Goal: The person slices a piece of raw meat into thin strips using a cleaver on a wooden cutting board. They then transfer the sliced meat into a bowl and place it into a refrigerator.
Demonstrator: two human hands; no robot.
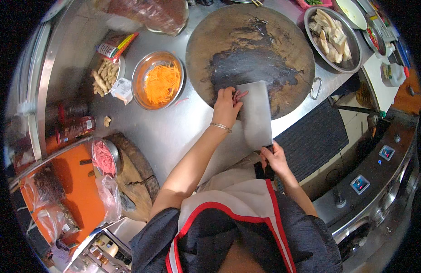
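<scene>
My right hand [276, 158] grips the dark handle of a broad Chinese cleaver [256, 112]. Its wide steel blade lies over the near edge of a round wooden chopping block [231, 30]. A few thin reddish meat strips [240, 95] show between the fingers of my left hand [226, 104] and on the blade's left side. The left fingers are curled round these strips, against the blade. Part of the strips is hidden behind the fingers. The block's surface bears a large dark, wet-looking patch.
Shredded carrot [162, 83] fills a steel bowl [137, 97] left of the block; ginger [106, 75] lies beyond it. Pale meat pieces [333, 37] sit in a steel basin [357, 65] at right. Pink meat strips [104, 158] stand at lower left. A metal handle [315, 88] juts from the table edge.
</scene>
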